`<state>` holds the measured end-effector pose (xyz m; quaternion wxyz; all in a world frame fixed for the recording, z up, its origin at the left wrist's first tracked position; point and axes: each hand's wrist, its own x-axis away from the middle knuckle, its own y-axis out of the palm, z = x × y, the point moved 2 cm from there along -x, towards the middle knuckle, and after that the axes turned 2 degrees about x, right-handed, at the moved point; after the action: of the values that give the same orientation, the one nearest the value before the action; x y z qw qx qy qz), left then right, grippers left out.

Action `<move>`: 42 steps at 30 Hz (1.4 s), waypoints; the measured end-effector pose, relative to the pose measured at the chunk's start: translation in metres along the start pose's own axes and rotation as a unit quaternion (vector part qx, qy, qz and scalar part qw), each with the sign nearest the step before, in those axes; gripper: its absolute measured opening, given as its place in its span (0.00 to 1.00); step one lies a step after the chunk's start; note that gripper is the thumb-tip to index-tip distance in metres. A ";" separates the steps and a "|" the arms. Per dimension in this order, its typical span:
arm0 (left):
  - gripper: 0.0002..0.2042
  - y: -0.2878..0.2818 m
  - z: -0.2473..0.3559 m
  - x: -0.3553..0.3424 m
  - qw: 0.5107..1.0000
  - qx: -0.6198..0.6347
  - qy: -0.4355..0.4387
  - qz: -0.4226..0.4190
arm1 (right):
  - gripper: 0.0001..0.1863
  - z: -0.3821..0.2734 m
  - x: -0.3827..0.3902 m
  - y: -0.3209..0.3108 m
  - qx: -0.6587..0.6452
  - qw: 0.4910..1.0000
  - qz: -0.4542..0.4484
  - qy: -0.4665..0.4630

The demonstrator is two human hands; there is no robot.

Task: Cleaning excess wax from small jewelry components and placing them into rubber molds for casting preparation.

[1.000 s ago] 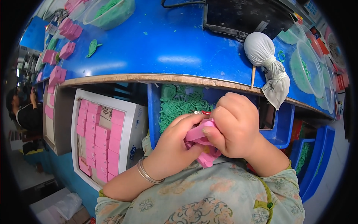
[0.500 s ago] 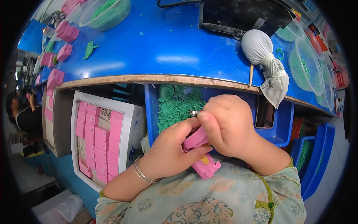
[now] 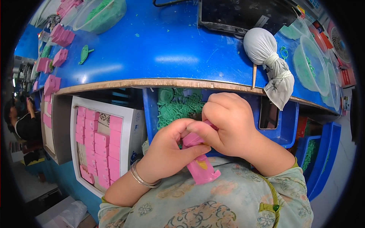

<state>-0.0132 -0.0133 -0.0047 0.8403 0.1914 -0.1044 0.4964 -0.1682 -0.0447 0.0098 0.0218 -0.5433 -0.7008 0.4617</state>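
My left hand (image 3: 173, 150) is wrapped around a pink rubber mould (image 3: 202, 171), its thumb lying across the top. The mould's lower end sticks out towards my body, with a yellow mark on its side and a bent flap at the corner. My right hand (image 3: 230, 123) is curled closed against the mould's upper end, thumb and fingers pinching it there. Whatever sits inside the right fist is hidden. Just beyond my hands, a blue drawer (image 3: 152, 114) holds a heap of green wax pieces (image 3: 176, 107).
A white-framed tray (image 3: 131, 129) of pink moulds stands left. On the blue table (image 3: 152, 41) are a white cloth bundle (image 3: 260, 45), a wooden stick (image 3: 254, 78), a black device (image 3: 243, 19), a clear bowl (image 3: 100, 17) and a green piece (image 3: 84, 54). Another person (image 3: 24, 121) sits far left.
My right hand has shifted slightly left, its thumb now pressed onto the mould. A small shiny metal tip seen earlier by that thumb is now out of sight. The view has shifted slightly.
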 end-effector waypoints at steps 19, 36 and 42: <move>0.13 -0.011 -0.008 0.000 0.977 0.059 0.155 0.134 | 0.12 0.010 0.021 0.013 -0.408 0.892 -0.024 0.195; 0.11 -0.014 0.004 -0.002 0.992 0.017 0.099 0.073 | 0.20 -0.003 0.033 0.025 -0.357 0.870 -0.242 0.241; 0.10 -0.018 -0.004 -0.007 0.989 0.128 0.039 0.060 | 0.21 -0.006 0.031 0.025 -0.238 0.910 -0.244 0.238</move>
<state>-0.0007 -0.0247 -0.0150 0.7811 0.2710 -0.0182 0.5623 -0.1589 -0.0176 -0.0181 0.1702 -0.4383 -0.8746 0.1187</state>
